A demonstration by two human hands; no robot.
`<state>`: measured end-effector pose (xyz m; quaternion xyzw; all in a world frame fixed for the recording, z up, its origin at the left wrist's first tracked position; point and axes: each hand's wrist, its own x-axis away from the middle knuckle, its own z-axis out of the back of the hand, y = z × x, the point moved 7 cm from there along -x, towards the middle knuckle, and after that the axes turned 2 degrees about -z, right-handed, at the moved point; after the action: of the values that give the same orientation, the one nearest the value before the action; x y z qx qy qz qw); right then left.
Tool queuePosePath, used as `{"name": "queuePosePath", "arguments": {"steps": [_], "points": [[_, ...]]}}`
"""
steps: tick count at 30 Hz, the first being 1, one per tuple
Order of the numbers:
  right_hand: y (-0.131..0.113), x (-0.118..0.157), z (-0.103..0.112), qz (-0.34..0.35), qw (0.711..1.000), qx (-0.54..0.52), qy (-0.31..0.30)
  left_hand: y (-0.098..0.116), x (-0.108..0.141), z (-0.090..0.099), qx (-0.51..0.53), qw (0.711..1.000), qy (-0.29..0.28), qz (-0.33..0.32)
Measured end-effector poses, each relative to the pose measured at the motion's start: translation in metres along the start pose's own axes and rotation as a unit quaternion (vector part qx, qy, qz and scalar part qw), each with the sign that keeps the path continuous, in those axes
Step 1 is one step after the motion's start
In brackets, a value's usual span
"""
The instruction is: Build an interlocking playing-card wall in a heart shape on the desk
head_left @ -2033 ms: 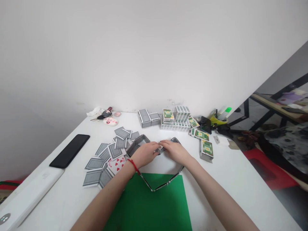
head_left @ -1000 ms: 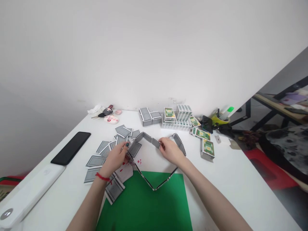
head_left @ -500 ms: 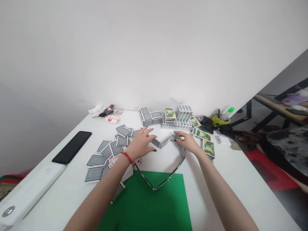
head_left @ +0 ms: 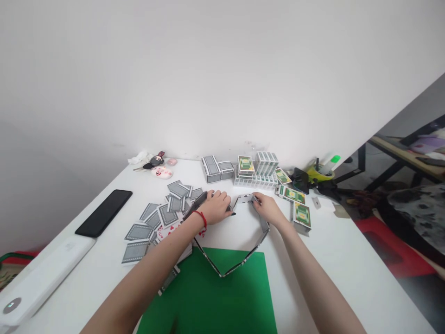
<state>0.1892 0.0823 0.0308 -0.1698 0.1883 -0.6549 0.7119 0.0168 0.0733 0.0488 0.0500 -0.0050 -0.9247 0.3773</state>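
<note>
A chain of playing cards [head_left: 264, 224] stands on edge in a heart-like outline, its point over a green mat [head_left: 222, 301]. On the upper left stretch, my left hand [head_left: 217, 206] is closed over the cards, hiding part of them. My right hand [head_left: 267, 207] pinches the upper right bend between thumb and fingers. Left of the outline lie scattered loose playing cards [head_left: 168, 216], mostly backs up with a few red faces showing. My left forearm passes over some of them.
Stacked card decks [head_left: 211, 168] and green-and-white card boxes [head_left: 266, 178] stand near the wall. More card boxes [head_left: 301, 214] lie right of my right hand. A black phone [head_left: 104, 212], a long white device [head_left: 45, 278] and a pink-patterned mouse [head_left: 162, 172] are at left.
My left hand has gone from spread fingers to closed on the card chain, moving slightly right. The chain's upper left part has shifted under it. My right hand keeps its hold.
</note>
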Motion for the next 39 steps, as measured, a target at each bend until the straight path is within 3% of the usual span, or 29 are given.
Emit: {"name": "queuePosePath", "arguments": {"steps": [7, 15, 18, 21, 25, 28, 31, 35, 39], "points": [[-0.002, 0.001, 0.001, 0.018, 0.999, -0.024, -0.010, 0.007, 0.000, 0.001, 0.036, 0.997, -0.032, -0.061], [-0.009, -0.003, -0.005, 0.047, 0.998, -0.008, -0.028, 0.007, -0.002, -0.001, 0.061, 0.996, -0.043, -0.051], [-0.007, -0.003, -0.004, 0.045, 0.998, -0.044, -0.029, 0.003, -0.002, 0.008, 0.122, 0.991, -0.035, -0.052], [0.002, -0.002, 0.003, 0.020, 0.993, -0.116, -0.011, -0.019, 0.004, 0.032, 0.222, 0.975, 0.020, -0.015], [0.021, 0.008, 0.015, -0.038, 0.969, -0.245, 0.008, -0.072, 0.035, 0.060, 0.334, 0.927, 0.124, 0.117], [0.033, 0.023, 0.017, -0.079, 0.932, -0.354, 0.011, -0.098, 0.066, 0.056, 0.406, 0.884, 0.143, 0.184], [0.041, 0.039, 0.013, -0.101, 0.894, -0.437, 0.015, -0.105, 0.091, 0.039, 0.446, 0.863, 0.119, 0.203], [0.049, 0.054, 0.000, -0.125, 0.877, -0.463, 0.040, -0.110, 0.111, 0.017, 0.343, 0.908, 0.082, 0.228], [0.055, 0.060, -0.002, -0.119, 0.879, -0.450, 0.104, -0.103, 0.118, 0.003, 0.234, 0.955, 0.038, 0.177]]}}
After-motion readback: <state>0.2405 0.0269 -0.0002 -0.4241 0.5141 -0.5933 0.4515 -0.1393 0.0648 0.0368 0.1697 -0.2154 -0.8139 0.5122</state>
